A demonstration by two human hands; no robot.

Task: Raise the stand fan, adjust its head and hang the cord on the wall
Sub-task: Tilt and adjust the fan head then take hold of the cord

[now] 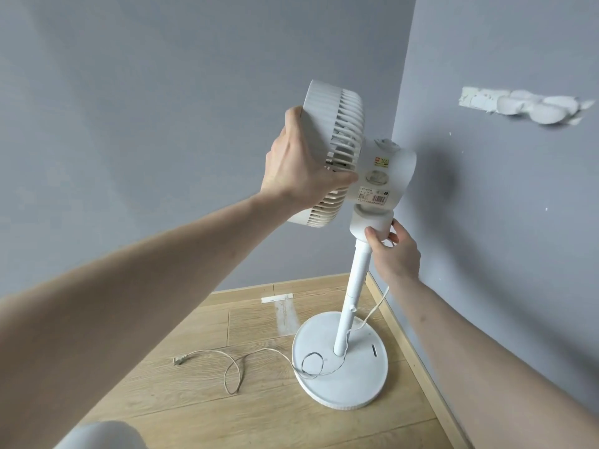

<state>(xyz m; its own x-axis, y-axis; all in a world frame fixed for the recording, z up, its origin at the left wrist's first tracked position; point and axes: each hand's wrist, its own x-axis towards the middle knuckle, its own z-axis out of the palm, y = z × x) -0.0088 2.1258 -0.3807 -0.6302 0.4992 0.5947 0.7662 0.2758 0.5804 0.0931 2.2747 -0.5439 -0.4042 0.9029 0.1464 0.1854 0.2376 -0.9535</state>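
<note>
A white stand fan stands upright in the room corner on its round base (pixel 356 380), with a white pole (pixel 355 286) rising to the head. My left hand (pixel 301 163) grips the rim of the fan head (pixel 337 124), which faces left and tilts a little. My right hand (pixel 393 251) holds the neck joint (pixel 369 223) just under the motor housing (pixel 389 170). The thin cord (pixel 233 367) runs down from the neck, loops over the base and trails across the floor to its plug (pixel 180 359).
Grey walls meet in a corner right behind the fan. A white hook strip (pixel 531 106) is stuck on the right wall, above and to the right of the head. Wooden floor with a wooden skirting (pixel 418 354) along the right wall. White tape marks (pixel 282 306) lie on the floor.
</note>
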